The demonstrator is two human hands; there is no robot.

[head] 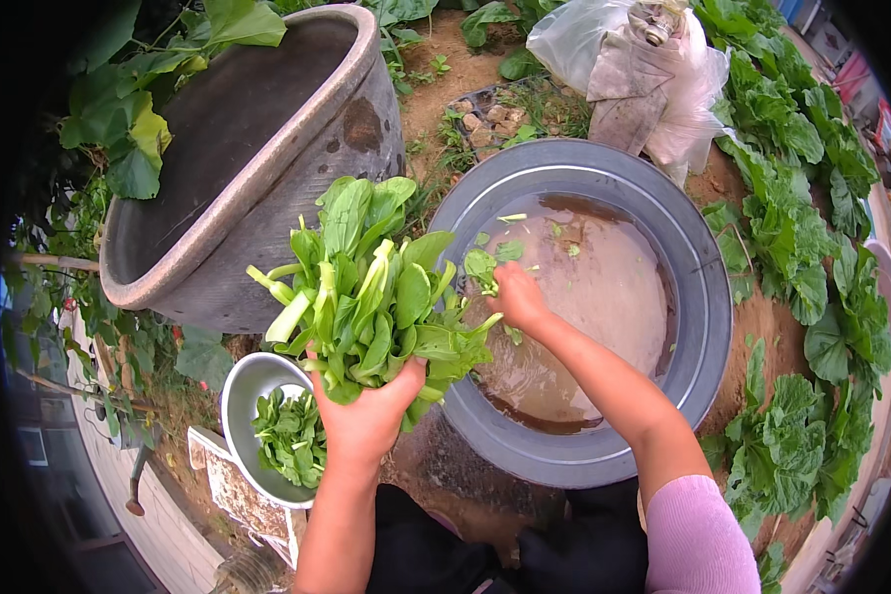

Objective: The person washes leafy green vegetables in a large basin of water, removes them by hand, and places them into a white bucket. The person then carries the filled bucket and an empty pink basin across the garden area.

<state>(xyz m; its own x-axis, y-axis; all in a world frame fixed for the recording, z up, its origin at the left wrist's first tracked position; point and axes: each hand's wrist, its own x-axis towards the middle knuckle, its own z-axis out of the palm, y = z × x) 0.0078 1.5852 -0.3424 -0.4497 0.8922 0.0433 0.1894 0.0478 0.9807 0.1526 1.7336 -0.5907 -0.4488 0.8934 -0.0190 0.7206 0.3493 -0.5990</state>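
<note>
A large bunch of leafy greens [386,297] with pale cut stems is gripped in my left hand [367,416], raised between the metal bowl and the basin. My right hand [518,297] is over the left part of a wide grey basin [702,297], its fingers closed on a small leafy green sprig [481,266]. Cloudy brownish water [579,319] fills the basin's bottom, with loose leaves and stem bits floating in it. Under my left wrist, partly covered by it, a metal bowl [245,445] contains more small green leaves [291,436].
A big ceramic vat [304,185] leans at the upper left, vine leaves over its rim. Leafy vegetable plants [779,416] grow along the right. Behind the basin are a plastic bag with cloth [631,96] and a tray of stones [497,119]. A weathered white block [245,497] supports the bowl.
</note>
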